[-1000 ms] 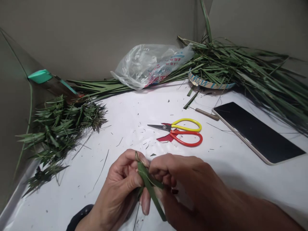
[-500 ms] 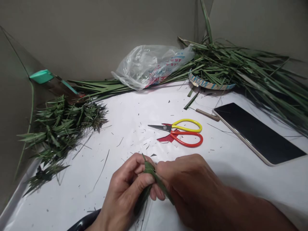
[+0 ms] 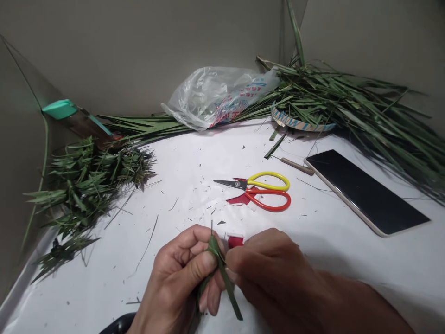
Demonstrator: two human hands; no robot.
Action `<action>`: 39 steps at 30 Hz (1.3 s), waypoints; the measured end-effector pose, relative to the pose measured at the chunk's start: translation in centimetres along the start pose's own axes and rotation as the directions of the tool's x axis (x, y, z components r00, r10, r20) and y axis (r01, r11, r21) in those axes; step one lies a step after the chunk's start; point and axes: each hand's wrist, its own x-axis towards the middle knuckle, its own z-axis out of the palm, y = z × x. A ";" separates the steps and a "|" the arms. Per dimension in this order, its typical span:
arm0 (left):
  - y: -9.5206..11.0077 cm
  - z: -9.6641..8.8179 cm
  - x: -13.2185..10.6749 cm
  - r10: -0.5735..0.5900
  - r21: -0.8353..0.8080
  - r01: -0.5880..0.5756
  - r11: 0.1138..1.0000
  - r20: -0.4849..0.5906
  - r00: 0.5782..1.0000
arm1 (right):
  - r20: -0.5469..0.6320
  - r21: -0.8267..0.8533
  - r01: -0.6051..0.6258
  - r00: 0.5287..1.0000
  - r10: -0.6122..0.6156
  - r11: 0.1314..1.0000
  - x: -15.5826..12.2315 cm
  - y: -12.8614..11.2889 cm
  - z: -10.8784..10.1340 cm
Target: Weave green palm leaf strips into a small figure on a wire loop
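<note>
Leaf piece (image 3: 214, 246), green and folded, was what I saw low in the middle of my head view, held up above the white sheet (image 3: 104, 273). The left hand (image 3: 174, 278) pinched it, thumb pressed against the near face and the fingers bent behind. A thin stem rose from its top, and a flat green tail (image 3: 230, 292) ran down to the right, between the two hands. The right hand (image 3: 274, 264) was curled just beside the leaf, its thumb and forefinger close to the right edge; from where I sat I could not tell whether they gripped anything.

Beyond the hands I saw scissors (image 3: 247, 184) with one yellow and one red handle, blades pointing left, over a red scrap (image 3: 236, 200). A second red piece (image 3: 235, 241) showed just beside the right hand. Farther right I made out a thin tool (image 3: 297, 166) with a brown handle, near the upper corner of a dark-screened device (image 3: 368, 192). Star-like leaf bunches (image 3: 79, 185) were heaped on the left, in front of a box with a teal lid (image 3: 60, 110). Along the back I had a clear plastic bag (image 3: 215, 97) resting on long leaves (image 3: 361, 104), with a blue-marked band (image 3: 306, 124) at their front edge.
</note>
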 end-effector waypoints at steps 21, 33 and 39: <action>0.2 0.0 0.7 0.036 0.098 -0.031 0.995 -0.044 0.998 | -0.170 -0.077 -0.045 0.985 0.032 0.996 -1.4 0.7 1.1; 1.7 -0.2 0.6 0.265 0.432 -0.199 0.880 -0.098 0.959 | -0.334 -0.112 0.001 0.942 -0.039 0.994 -1.6 1.4 0.3; 1.5 -0.8 0.5 0.358 0.619 -0.254 0.744 -0.048 0.932 | -0.175 -0.334 0.211 0.944 -0.280 0.919 1.4 1.6 -0.1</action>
